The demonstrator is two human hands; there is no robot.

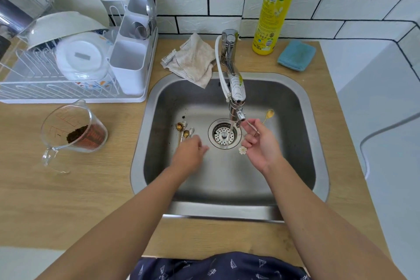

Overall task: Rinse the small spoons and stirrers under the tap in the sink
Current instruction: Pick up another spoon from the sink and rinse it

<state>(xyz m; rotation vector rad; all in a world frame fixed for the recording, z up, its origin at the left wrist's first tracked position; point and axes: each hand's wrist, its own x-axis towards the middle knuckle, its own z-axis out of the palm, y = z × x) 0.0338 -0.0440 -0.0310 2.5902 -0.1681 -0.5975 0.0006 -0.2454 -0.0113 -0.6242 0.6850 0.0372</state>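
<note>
1. The right hand (261,143) pinches a gold flower-ended spoon (269,114) beside the running tap (236,95).
2. The left hand (189,150), fingers loosely curled, empty, reaches over the spoons (183,130) lying on the sink (295,102) floor.

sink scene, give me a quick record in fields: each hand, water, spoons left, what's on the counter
right hand: holds a thin gold spoon with a flower-shaped end, beside the stream
left hand: reaches over the small gold and silver spoons lying in the steel sink; grasp unclear
chrome tap: running, thin stream onto the round drain strainer
counter: glass measuring jug with dark grounds, yellow dish soap bottle, blue sponge, beige cloth, white dish rack
</note>
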